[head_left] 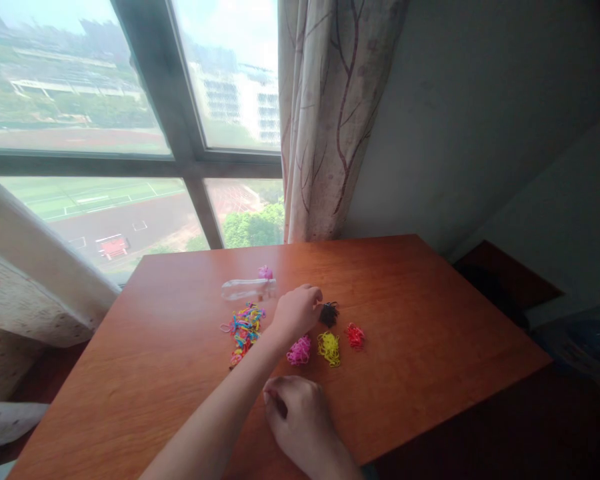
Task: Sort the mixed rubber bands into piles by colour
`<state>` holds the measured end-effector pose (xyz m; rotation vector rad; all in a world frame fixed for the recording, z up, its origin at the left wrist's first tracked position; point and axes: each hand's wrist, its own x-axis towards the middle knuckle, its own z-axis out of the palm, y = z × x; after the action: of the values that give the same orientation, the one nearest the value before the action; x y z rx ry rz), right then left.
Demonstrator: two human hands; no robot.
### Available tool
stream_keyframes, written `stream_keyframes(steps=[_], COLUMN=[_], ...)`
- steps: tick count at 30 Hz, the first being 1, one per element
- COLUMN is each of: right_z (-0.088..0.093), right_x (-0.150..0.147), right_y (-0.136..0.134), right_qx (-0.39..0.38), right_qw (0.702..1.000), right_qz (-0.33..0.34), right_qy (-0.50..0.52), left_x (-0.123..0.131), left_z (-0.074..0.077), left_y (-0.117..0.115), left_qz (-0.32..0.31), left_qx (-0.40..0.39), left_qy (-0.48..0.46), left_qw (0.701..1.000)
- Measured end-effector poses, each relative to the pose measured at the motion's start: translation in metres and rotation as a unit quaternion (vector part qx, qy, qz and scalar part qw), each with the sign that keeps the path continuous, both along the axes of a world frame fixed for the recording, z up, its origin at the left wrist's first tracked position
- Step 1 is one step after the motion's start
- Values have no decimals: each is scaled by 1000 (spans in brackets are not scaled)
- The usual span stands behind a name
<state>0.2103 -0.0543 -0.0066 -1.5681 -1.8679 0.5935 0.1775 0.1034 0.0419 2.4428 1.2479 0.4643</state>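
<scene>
My left hand [300, 311] reaches across the table, fingers curled together at the left edge of a pile of black hair ties [329, 313]; anything between its fingertips is hidden. Closer to me, my right hand [300, 410] is closed in a pinch above the table, and I cannot make out what it holds. Between the hands and to their right lie separate piles of pink hair ties [299, 350], yellow hair ties [329, 349] and red hair ties [355, 337]. A mixed multicoloured pile of hair ties [247, 325] lies left of my left wrist, partly covered by the forearm.
A clear plastic bottle-shaped container [247, 289] lies on its side behind the mixed pile, with a pink lid-like piece [265, 272] beside it. The wooden table [410, 280] meets a window at the back left, and a patterned curtain [325, 133] hangs behind it.
</scene>
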Motion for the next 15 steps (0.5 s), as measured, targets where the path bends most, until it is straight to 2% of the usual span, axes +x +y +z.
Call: stream_keyframes(steps=[4, 9, 15], right_z=[0, 0, 8], right_x=[0, 0, -4], right_y=[0, -1, -2], right_qx=[9, 13, -7], right_qw=[1000, 1000, 998], right_qz=[0, 2, 2], right_qy=[-8, -26, -70], left_x=[-17, -58, -117], left_z=[9, 17, 7], left_y=[-9, -25, -52], left_qz=[10, 22, 82], left_qx=[3, -3, -17], left_qy=[-14, -37, -79], left_qw=[1000, 999, 993])
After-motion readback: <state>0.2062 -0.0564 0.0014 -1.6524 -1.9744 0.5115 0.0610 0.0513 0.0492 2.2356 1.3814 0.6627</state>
